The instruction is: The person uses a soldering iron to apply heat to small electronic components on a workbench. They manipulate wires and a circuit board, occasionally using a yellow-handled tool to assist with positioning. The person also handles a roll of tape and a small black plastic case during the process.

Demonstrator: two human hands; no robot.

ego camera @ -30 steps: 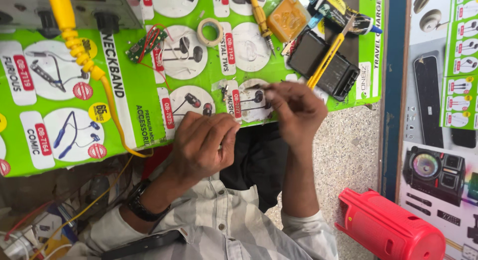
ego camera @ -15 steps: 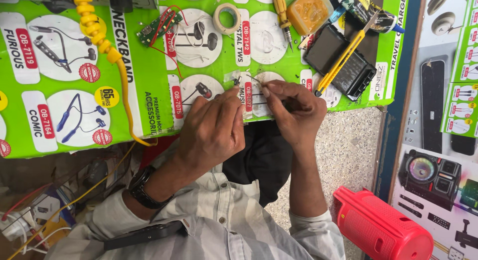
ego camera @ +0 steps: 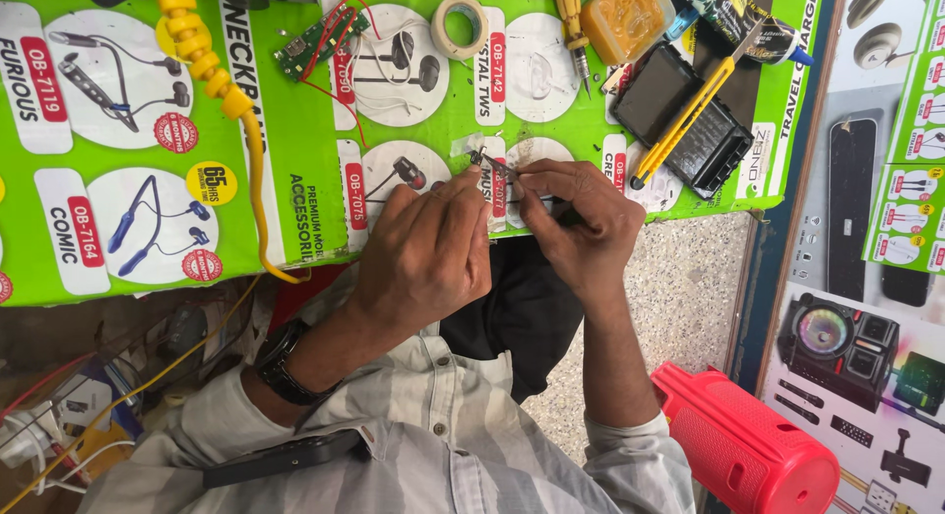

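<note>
In the head view, your left hand (ego camera: 428,253) and right hand (ego camera: 581,228) meet at the near edge of the green printed mat (ego camera: 295,194); both sets of fingers are pressed together, pinching 1 small dark part (ego camera: 484,161) between them; what kind of part it is, you cannot tell. Keep both wrists braced on the mat; grip lightly; the yellow utility knife (ego camera: 684,120) and green circuit board (ego camera: 320,36) lie well apart, beyond your hands.

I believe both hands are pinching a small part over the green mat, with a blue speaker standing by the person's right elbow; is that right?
Not quite: the head view shows the speaker is red, not blue. Otherwise yes: the left hand and right hand pinch a small part over the green mat.
</note>
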